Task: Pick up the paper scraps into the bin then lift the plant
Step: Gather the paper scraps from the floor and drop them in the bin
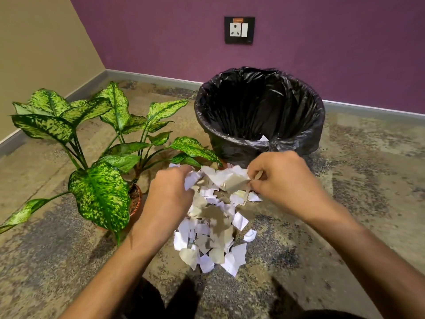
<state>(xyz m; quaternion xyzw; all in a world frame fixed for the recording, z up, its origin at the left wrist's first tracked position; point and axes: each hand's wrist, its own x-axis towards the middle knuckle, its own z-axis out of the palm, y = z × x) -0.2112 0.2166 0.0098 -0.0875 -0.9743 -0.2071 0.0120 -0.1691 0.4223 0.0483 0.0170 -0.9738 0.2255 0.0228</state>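
A heap of white and grey paper scraps [213, 238] lies on the floor in front of me. My left hand [170, 192] and my right hand [282, 180] press in from both sides on a bunch of scraps [220, 178] at the heap's far end, fingers curled around it. Just behind stands the bin [317, 125], lined with a black bag, with a white scrap or two inside. The plant [101, 139], with speckled green leaves, grows from a terracotta pot [138, 203] to the left of the heap.
The floor [356, 203] is mottled carpet. A purple wall [322, 47] with a socket plate [239, 30] runs behind the bin, and a beige wall [41, 54] closes the left side. The plant's leaves reach close to my left forearm.
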